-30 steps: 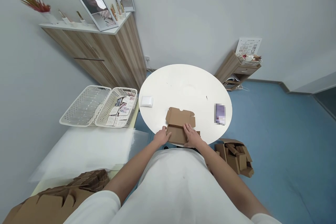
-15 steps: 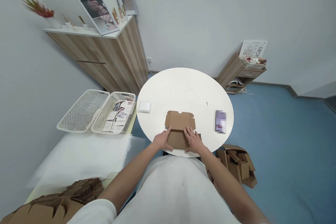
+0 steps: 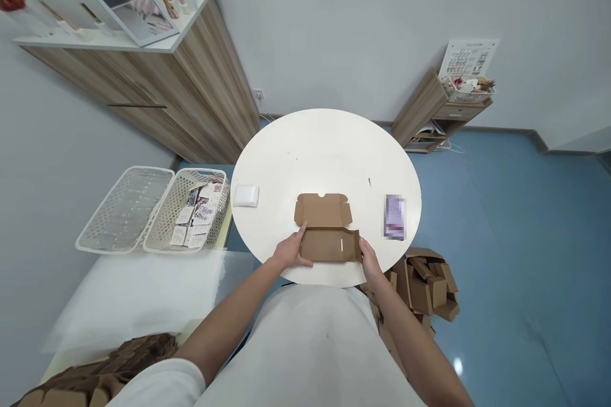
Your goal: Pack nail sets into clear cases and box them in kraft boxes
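Several brown cardboard pieces (image 3: 124, 356): bunched in the near left corner, next to the white sheeting (image 3: 143, 286).
Two white baskets (image 3: 165, 216): side by side beyond the sheeting — the right-hand one has printed cards (image 3: 203, 210) in it, the left one something clear.
White packet (image 3: 246, 196): flat near the left edge of the oval white table (image 3: 329, 146).
Left hand (image 3: 289, 250): thumb and fingers spread wide, touching the left end of the cardboard box (image 3: 323, 245).
Cardboard box: at the table's near edge, between both hands, lid folded back on the far side with its tabs out.
Right hand (image 3: 371, 262): fingers against the box's right end — whether the thumb pinches it, I cannot tell.
Purple item (image 3: 395, 216): pixelated, near the table's right edge.
Open carton (image 3: 405, 280): on the blue floor (image 3: 515, 254), filled with more cardboard.
Wooden shelf unit (image 3: 417, 114): by the wall, a small basket (image 3: 470, 96) on top.
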Motion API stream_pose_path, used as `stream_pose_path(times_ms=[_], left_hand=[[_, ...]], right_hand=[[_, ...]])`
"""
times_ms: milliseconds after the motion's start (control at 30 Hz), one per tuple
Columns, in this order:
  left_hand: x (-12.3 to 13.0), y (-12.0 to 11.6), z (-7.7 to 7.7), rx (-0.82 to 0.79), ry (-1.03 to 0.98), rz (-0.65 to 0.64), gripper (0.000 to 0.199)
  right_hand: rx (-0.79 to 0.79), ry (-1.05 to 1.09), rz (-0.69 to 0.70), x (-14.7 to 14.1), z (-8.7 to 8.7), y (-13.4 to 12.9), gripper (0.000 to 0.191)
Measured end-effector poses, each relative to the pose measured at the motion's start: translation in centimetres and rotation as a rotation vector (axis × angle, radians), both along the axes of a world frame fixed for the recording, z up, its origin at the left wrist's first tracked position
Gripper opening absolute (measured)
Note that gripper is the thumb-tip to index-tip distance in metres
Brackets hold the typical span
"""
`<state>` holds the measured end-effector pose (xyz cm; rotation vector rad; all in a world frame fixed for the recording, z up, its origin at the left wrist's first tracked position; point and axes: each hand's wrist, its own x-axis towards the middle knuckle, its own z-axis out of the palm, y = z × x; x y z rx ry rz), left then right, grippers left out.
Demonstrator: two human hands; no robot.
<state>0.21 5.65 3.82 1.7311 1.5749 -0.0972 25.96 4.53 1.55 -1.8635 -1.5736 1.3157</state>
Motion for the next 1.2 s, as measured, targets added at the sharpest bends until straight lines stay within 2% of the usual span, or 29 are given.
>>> stream_pose_path(times_ms=[67,133,300,467,567,667,800,933,1200], left_hand=[[0.1,0.1,0.1,-0.003,-0.007,0.013,0.12],[0.1,0.1,0.3,-0.011,-0.015,0.028,0.12],[0.1,0.1,0.9,-0.043,-0.024,0.045,0.12],[0.9,0.0,0.7,-0.036,-0.016,0.025,0.119],[1.3,-0.5,0.4,-0.018,-0.025,0.005,0.12],[1.4,-1.5,0.3,0.001,-0.037,-0.013,0.12],[1.5,-2.8,0.3,-0.024,-0.035,-0.02,0.118],[1.6,-3.4,0.2,-0.036,-0.042,-0.033,0.117],[1.4,-3.5,0.1,0.001,-0.044,-0.083,0.117]], right_hand=[[-0.028,0.146,-0.083,-0.5,0.2,0.6,0.061],[-0.058,0.189,-0.154,-0.7,0.5,1.0,0.06],[-0.017,0.091,-0.125,-1.0,1.4,1.2,0.055],[0.099,-0.058,-0.026,-2.9,1.5,0.7,0.046],[0.141,-0.218,-0.1,-3.6,1.2,0.7,0.052],[0.045,-0.343,-0.104,-3.1,0.9,0.7,0.051],[-0.122,-0.397,0.006,-1.9,0.5,-0.3,0.029],[-0.117,-0.449,0.005,-2.1,0.2,-1.5,0.021],[-0.114,-0.491,-0.032,-2.5,0.7,-2.0,0.025]])
